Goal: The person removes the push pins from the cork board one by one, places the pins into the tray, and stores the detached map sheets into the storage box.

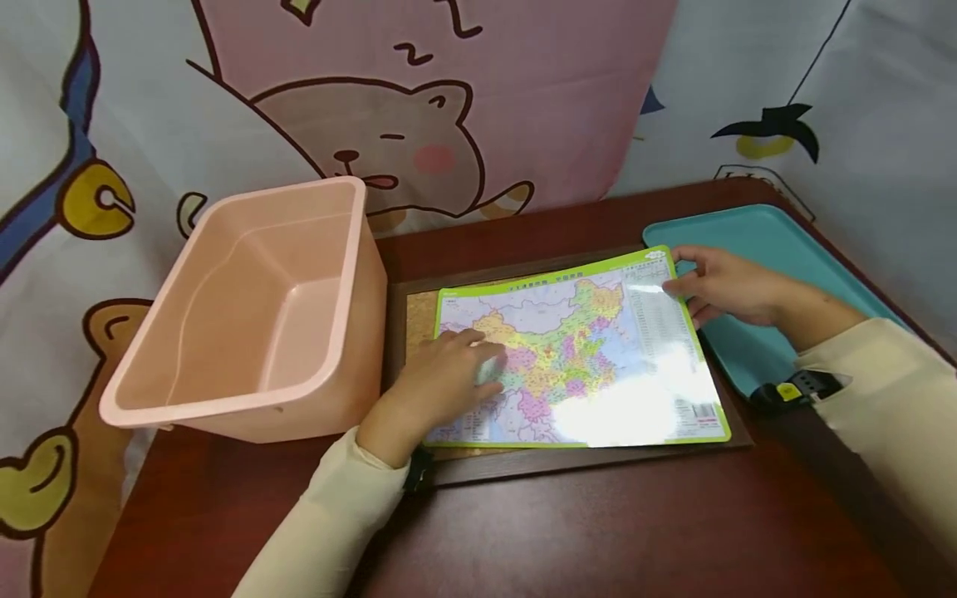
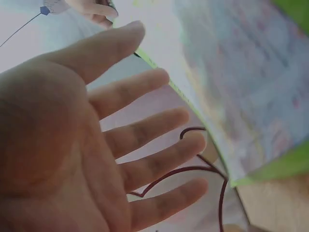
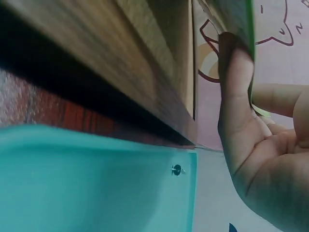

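Observation:
A map sheet (image 1: 549,357) with a green border, glossy and bright with glare at lower right, lies over a wood-framed cork board (image 1: 420,320). Its upper right corner is pinched between thumb and fingers of my right hand (image 1: 725,286); the right wrist view shows the sheet's edge (image 3: 252,29) raised off the frame there. My left hand (image 1: 449,370) is over the map's left part, palm toward the sheet. In the left wrist view its fingers (image 2: 149,130) are spread and straight, beside the map's green edge, holding nothing.
To the left stands a deep pink bin (image 1: 370,332), close against the board. A shallow teal tray (image 1: 755,324) sits at the right, partly under my right forearm. Dark red-brown tabletop (image 1: 583,531) shows in front; a printed curtain (image 1: 553,100) hangs behind.

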A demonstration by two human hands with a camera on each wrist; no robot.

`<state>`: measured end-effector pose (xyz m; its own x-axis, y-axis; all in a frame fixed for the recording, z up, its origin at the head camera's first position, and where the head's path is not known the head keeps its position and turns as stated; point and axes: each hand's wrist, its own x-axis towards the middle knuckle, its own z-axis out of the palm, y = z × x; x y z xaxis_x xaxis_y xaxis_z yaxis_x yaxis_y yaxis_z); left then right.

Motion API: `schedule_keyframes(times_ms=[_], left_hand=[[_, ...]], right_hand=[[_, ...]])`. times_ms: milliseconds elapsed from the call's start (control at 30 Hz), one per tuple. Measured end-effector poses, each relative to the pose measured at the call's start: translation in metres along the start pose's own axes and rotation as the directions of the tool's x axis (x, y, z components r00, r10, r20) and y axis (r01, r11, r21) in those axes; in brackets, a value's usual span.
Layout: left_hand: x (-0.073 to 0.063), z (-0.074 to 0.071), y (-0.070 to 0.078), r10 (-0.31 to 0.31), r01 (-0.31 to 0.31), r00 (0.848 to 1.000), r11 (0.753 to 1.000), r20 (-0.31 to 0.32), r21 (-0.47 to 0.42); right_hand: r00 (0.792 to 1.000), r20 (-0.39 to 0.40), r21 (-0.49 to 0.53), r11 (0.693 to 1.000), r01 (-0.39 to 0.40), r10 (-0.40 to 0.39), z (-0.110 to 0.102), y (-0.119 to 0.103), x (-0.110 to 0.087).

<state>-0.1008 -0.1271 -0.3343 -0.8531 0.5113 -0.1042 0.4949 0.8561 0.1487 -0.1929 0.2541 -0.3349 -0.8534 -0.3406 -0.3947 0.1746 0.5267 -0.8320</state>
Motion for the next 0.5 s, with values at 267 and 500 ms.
schedule_keyframes(times_ms=[267, 500], left_hand=[[-0.042, -0.021, 0.012, 0.116, -0.036, 0.914, 0.977, -0.388, 0.208], [-0.074, -0.041, 0.003, 0.187, -0.059, 0.773, 0.973, -0.607, 0.224]], right_hand=[[0.997, -0.06, 0.086, 0.994, 0.06, -0.055, -0.002, -0.003, -0.008], [0.981, -0.115, 0.119, 0.978, 0.173, -0.159, -0.003, -0.008, -0.016]])
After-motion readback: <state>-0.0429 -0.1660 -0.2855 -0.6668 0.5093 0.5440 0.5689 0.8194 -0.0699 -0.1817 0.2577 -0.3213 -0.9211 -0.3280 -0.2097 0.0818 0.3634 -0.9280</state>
